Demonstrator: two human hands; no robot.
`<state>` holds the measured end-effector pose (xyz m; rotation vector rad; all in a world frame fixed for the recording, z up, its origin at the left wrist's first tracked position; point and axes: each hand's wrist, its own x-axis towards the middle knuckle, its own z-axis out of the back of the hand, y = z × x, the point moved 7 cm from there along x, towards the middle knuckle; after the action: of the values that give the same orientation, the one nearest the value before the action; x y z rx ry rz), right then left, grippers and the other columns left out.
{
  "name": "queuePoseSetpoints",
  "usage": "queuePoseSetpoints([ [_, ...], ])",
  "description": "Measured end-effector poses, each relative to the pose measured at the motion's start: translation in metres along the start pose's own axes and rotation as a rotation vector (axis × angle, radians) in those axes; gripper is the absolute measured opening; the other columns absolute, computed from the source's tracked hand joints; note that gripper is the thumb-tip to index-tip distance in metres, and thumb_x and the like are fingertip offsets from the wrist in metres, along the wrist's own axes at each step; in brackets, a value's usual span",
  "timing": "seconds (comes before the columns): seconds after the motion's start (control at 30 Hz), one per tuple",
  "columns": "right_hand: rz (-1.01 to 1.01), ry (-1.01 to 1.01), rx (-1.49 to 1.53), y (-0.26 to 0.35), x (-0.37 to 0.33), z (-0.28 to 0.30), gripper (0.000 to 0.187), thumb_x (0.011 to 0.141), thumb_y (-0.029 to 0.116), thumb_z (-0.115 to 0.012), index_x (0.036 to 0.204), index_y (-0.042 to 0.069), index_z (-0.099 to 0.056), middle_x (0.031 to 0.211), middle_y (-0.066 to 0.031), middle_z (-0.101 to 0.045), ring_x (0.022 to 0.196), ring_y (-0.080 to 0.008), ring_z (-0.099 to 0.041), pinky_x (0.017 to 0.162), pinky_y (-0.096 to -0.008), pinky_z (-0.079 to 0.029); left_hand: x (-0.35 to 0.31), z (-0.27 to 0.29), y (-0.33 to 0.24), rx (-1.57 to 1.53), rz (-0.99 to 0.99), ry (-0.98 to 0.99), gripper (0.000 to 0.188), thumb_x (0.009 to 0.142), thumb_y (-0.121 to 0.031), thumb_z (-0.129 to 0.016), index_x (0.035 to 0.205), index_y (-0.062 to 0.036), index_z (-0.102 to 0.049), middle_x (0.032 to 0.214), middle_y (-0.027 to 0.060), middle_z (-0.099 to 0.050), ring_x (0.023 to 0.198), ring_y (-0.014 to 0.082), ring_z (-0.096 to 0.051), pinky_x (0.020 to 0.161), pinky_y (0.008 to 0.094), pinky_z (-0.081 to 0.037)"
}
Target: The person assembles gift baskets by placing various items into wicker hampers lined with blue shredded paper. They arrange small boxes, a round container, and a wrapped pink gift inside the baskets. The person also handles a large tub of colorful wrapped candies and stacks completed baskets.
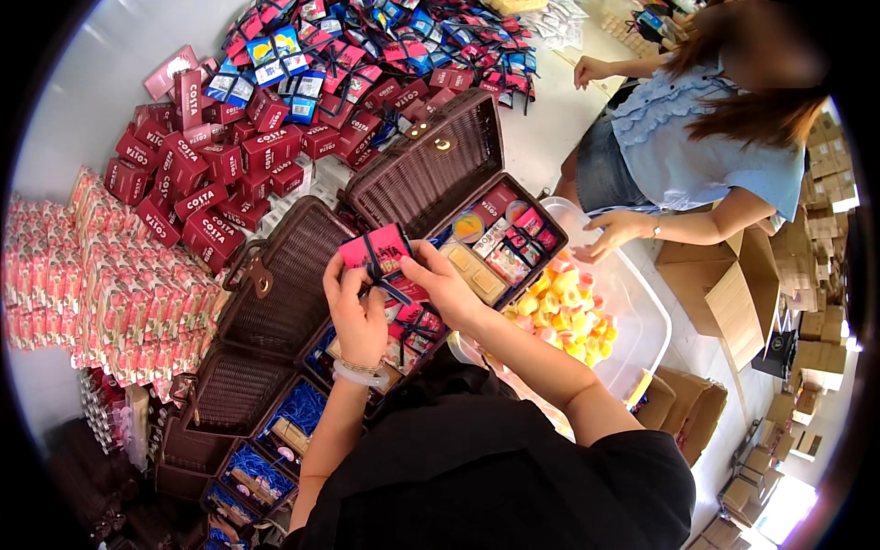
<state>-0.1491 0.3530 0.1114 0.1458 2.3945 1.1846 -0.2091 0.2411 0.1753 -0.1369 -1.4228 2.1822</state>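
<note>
Both my hands hold a pink packet tied with dark ribbon [374, 252], raised above the open brown wicker hampers. My left hand [356, 312], with bracelets at its wrist, grips the packet's left and lower edge. My right hand [442, 282] pinches its right side near the ribbon. Just below lies a hamper box [412, 337] with more pink ribboned packets, partly hidden by my hands. To the right, another open wicker hamper [500, 243] holds a dark red box, a round tub, a pale tray and a pink ribboned packet.
Dark red boxes [215, 165] and ribboned packets [367, 46] pile up at the back. Floral packs [137, 284] are stacked left. Hampers with blue filling [293, 408] stand lower left. A clear bin [646, 321] holds yellow and pink pieces; a co-worker [697, 137] stands beside it.
</note>
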Motion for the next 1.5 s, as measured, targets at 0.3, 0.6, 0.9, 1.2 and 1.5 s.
queuePoseSetpoints([
  [0.3, -0.041, -0.208, 0.017, 0.007, -0.013, 0.043, 0.036, 0.095, 0.03, -0.046, 0.122, 0.006, -0.044, 0.104, -0.0027, -0.053, 0.091, -0.012, -0.056, 0.069, -0.0309, -0.053, 0.004, -0.042, -0.001, -0.031, -0.029, 0.221, 0.016, 0.072, 0.005, -0.061, 0.085, -0.0027, -0.055, 0.124, 0.0207, -0.04, 0.107, 0.0297, -0.051, 0.087, 0.0357, -0.042],
  [0.6, -0.088, -0.058, 0.22, 0.015, -0.008, 0.052, 0.036, 0.095, 0.033, -0.043, 0.118, 0.007, -0.049, 0.108, -0.0093, -0.061, 0.092, -0.0214, -0.063, 0.068, -0.042, -0.058, 0.014, -0.056, 0.009, -0.185, 0.026, 0.262, 0.019, 0.078, -0.005, -0.064, 0.097, -0.0048, -0.061, 0.124, 0.0209, -0.043, 0.107, 0.0319, -0.053, 0.09, 0.0373, -0.042],
  [0.9, -0.261, -0.053, 0.193, -0.014, -0.018, 0.045, 0.038, 0.095, 0.036, -0.042, 0.12, 0.009, -0.048, 0.109, -0.0104, -0.059, 0.095, -0.0252, -0.062, 0.07, -0.0471, -0.057, 0.001, -0.037, -0.008, 0.296, -0.366, 0.164, 0.02, 0.069, -0.008, -0.071, 0.084, -0.0047, -0.058, 0.104, 0.01, -0.055, 0.091, 0.0303, -0.052, 0.073, 0.0369, -0.045],
  [1.2, -0.325, 0.078, 0.171, -0.041, -0.038, 0.038, 0.044, 0.083, 0.002, -0.053, 0.125, 0.003, -0.041, 0.113, -0.0131, -0.056, 0.1, -0.0266, -0.059, 0.074, -0.0454, -0.056, -0.03, -0.029, 0.017, 0.02, -0.021, 0.278, 0.022, 0.076, -0.007, -0.064, 0.094, -0.0024, -0.053, 0.079, 0.0104, -0.061, 0.078, 0.0242, -0.062, 0.067, 0.0359, -0.047],
  [1.5, -0.292, 0.055, 0.161, -0.073, -0.057, 0.056, 0.052, 0.078, -0.008, -0.052, 0.128, 0.001, -0.039, 0.114, -0.0153, -0.056, 0.096, -0.0285, -0.061, 0.07, -0.0427, -0.058, -0.018, 0.024, 0.068, -0.259, 0.227, 0.008, 0.029, 0.081, -0.001, -0.063, 0.107, -0.0012, -0.053, 0.099, 0.0058, -0.059, 0.089, 0.0123, -0.057, 0.079, 0.0252, -0.047],
])
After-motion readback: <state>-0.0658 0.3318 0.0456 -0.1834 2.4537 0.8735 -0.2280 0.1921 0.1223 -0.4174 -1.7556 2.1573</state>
